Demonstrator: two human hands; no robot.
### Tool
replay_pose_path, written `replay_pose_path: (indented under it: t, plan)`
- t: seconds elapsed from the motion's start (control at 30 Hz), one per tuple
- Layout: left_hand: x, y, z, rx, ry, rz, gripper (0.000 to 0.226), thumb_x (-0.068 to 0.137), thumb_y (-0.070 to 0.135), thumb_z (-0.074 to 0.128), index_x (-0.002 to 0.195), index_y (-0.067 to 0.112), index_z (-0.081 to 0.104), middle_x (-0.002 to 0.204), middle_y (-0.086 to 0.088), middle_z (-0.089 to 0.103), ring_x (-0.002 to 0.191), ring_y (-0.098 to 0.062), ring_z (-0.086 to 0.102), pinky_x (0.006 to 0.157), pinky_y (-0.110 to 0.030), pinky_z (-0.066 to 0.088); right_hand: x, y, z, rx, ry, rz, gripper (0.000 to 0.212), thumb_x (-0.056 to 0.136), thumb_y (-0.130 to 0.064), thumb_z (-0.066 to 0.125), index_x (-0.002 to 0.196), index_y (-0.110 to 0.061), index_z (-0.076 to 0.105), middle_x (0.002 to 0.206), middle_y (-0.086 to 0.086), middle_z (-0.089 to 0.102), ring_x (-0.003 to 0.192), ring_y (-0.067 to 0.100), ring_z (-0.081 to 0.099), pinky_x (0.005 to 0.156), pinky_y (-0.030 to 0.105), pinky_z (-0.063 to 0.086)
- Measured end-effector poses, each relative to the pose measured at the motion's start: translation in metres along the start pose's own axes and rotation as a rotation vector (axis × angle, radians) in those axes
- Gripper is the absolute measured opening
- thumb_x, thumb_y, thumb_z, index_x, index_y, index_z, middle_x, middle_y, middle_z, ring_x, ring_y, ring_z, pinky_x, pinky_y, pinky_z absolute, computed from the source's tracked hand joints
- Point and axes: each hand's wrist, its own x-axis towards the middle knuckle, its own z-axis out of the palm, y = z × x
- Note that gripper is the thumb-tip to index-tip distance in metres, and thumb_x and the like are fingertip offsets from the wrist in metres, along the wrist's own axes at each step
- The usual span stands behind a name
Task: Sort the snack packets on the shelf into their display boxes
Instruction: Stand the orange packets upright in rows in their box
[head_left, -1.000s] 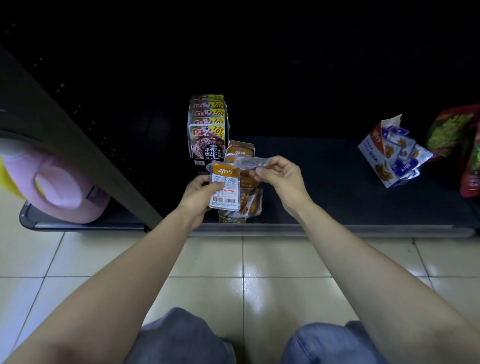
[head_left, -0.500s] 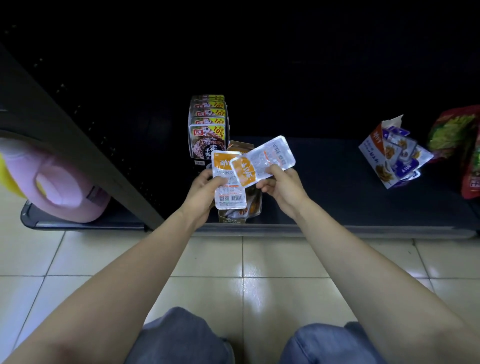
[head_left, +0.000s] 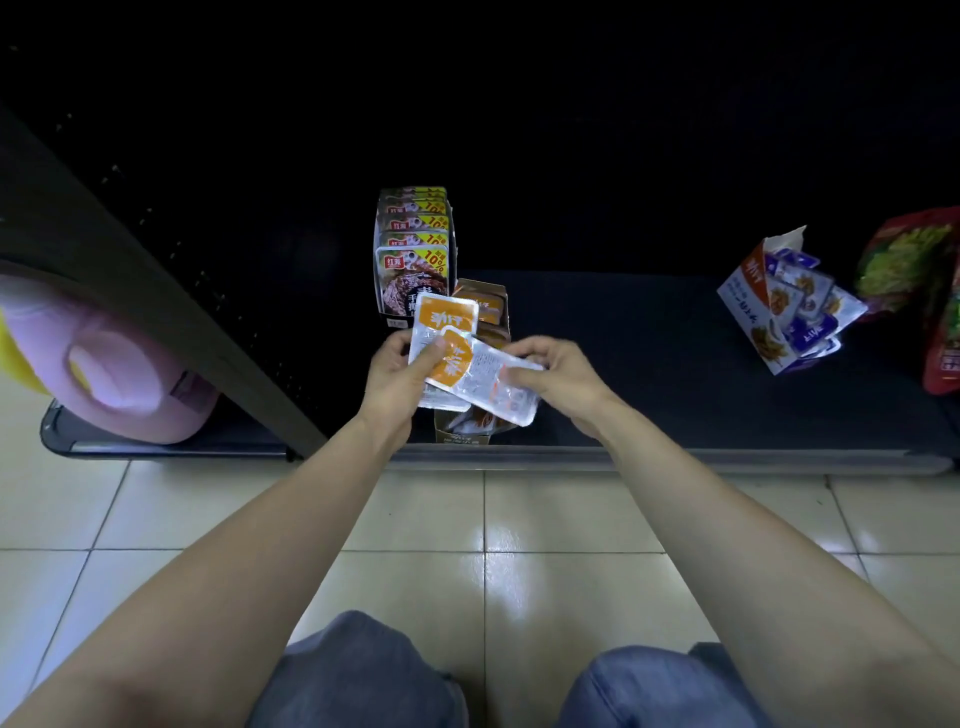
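My left hand grips an orange-and-white snack packet upright, thumb on its front. My right hand pinches a second orange packet, tilted and lying across the lower part of the first one. Both are held just above the brown display box with orange packets at the shelf's front edge. Behind it stands a row of black beef-snack packs. At the right a white-and-orange display box leans, with several blue packets sticking out of it.
The dark shelf has a grey metal front rail. Red and green snack bags sit at the far right. A black upright divides off a pink bottle on the left. Pale floor tiles and my knees lie below.
My right hand has lowered its packet and swung it from pointing up-right to lying across the left hand's packet. The left hand has raised its packet slightly.
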Motion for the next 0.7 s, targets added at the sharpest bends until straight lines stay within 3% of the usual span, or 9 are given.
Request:
replay_pose_path:
  t: [0.13,0.27,0.33,0.4,0.47,0.53,0.63,0.7]
  plan:
    - [-0.003,0.002,0.002,-0.056,-0.082,-0.003,0.029,0.093,0.017,0.064,0.119,0.005,0.059,0.107,-0.006,0.072,0.093,-0.017,0.071,0.076,-0.030,0.057,0.004,-0.003,0.005,0.067,0.154,0.025,0.023,0.081,-0.006,0.076,0.080,-0.014,0.055,0.078,0.015,0.063,0.076,0.024,0.063,0.066,0.031,0.048]
    - [-0.004,0.002,0.009,-0.079,-0.172,0.020,0.027,0.092,0.010,0.064,0.119,0.005,0.061,0.112,-0.014,0.070,0.094,-0.023,0.070,0.078,-0.035,0.058,0.003,-0.006,0.021,0.027,-0.035,0.038,0.023,0.082,-0.007,0.075,0.076,-0.013,0.053,0.070,0.009,0.064,0.066,0.020,0.063,0.063,0.029,0.050]
    - [-0.002,0.003,0.008,-0.057,-0.115,0.031,0.023,0.092,0.011,0.064,0.115,0.007,0.061,0.107,-0.011,0.071,0.090,-0.021,0.071,0.075,-0.034,0.059,0.002,-0.009,0.023,0.040,-0.048,0.047,0.019,0.088,-0.010,0.070,0.077,-0.011,0.054,0.069,0.007,0.063,0.057,0.011,0.061,0.054,0.021,0.050]
    - [0.000,0.002,0.004,-0.033,0.026,0.023,0.019,0.093,0.013,0.066,0.111,0.010,0.062,0.100,-0.005,0.071,0.085,-0.017,0.071,0.070,-0.032,0.058,0.003,-0.011,0.016,0.081,0.049,0.042,0.014,0.093,-0.010,0.063,0.080,-0.010,0.056,0.070,0.008,0.063,0.052,0.009,0.060,0.049,0.021,0.049]
    - [0.002,0.001,-0.005,0.009,0.175,0.014,0.018,0.093,0.012,0.066,0.110,0.009,0.061,0.095,-0.001,0.069,0.084,-0.016,0.069,0.071,-0.031,0.055,0.007,-0.003,0.007,-0.069,0.155,0.005,0.012,0.092,-0.009,0.064,0.082,-0.014,0.060,0.071,0.006,0.063,0.058,0.012,0.060,0.057,0.026,0.050]
    - [0.004,0.000,-0.013,0.044,0.266,-0.006,0.013,0.094,0.010,0.064,0.106,0.011,0.060,0.089,0.002,0.066,0.082,-0.017,0.066,0.073,-0.031,0.054,0.007,0.007,0.006,-0.317,0.132,0.023,0.010,0.085,-0.020,0.072,0.086,-0.019,0.062,0.078,0.000,0.060,0.070,0.013,0.059,0.068,0.032,0.051]
    - [0.005,-0.005,-0.020,0.125,0.284,-0.054,0.009,0.094,0.008,0.061,0.102,0.012,0.060,0.084,0.003,0.064,0.078,-0.018,0.063,0.069,-0.028,0.051,0.004,0.021,0.020,-0.698,0.011,0.122,0.044,0.078,-0.041,0.077,0.110,-0.021,0.054,0.104,-0.001,0.045,0.087,0.016,0.056,0.081,0.034,0.050]
    - [0.004,-0.007,-0.021,0.229,0.255,-0.073,0.007,0.094,0.009,0.061,0.100,0.012,0.060,0.082,0.000,0.063,0.077,-0.020,0.062,0.069,-0.029,0.048,0.004,0.023,0.027,-0.763,0.060,0.098,0.049,0.079,-0.037,0.077,0.116,-0.019,0.050,0.111,0.002,0.041,0.092,0.020,0.056,0.082,0.038,0.052]
